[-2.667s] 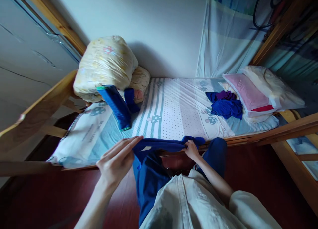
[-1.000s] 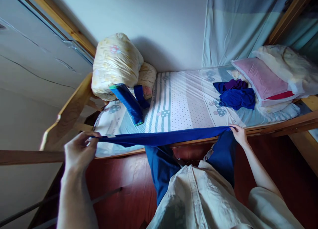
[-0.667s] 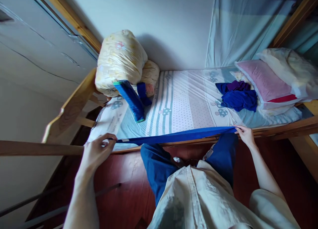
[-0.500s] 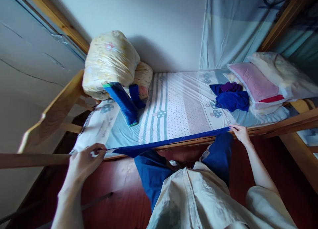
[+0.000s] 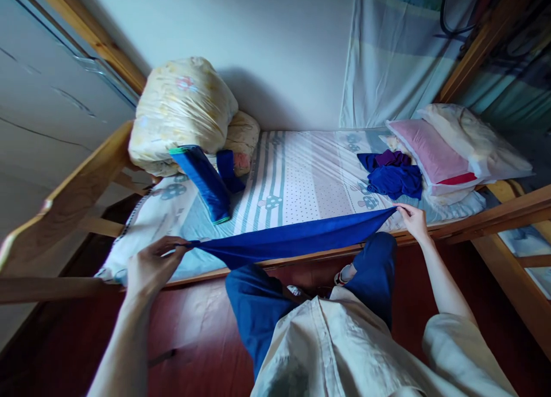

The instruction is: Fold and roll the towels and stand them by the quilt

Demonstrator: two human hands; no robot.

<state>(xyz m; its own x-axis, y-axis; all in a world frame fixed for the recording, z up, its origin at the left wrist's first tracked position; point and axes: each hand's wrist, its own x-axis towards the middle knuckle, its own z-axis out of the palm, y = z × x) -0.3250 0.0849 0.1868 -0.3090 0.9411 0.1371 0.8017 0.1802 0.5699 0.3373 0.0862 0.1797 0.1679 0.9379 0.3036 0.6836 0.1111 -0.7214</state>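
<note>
Both left hand (image 5: 152,265) and right hand (image 5: 413,220) pinched opposite ends of the blue cloth (image 5: 297,236), fingers closed together; it looked light, limp, best held there.

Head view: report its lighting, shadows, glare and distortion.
In the head view, a soft shadow lies on the wall beside the cream bundle; in the head view, pale glare marks the red floor; in the head view, the wooden posts lean outward, probably lens stretch; in the head view, the blue cloth shows its folds, though lettering on the sheet is too soft to read.
</note>
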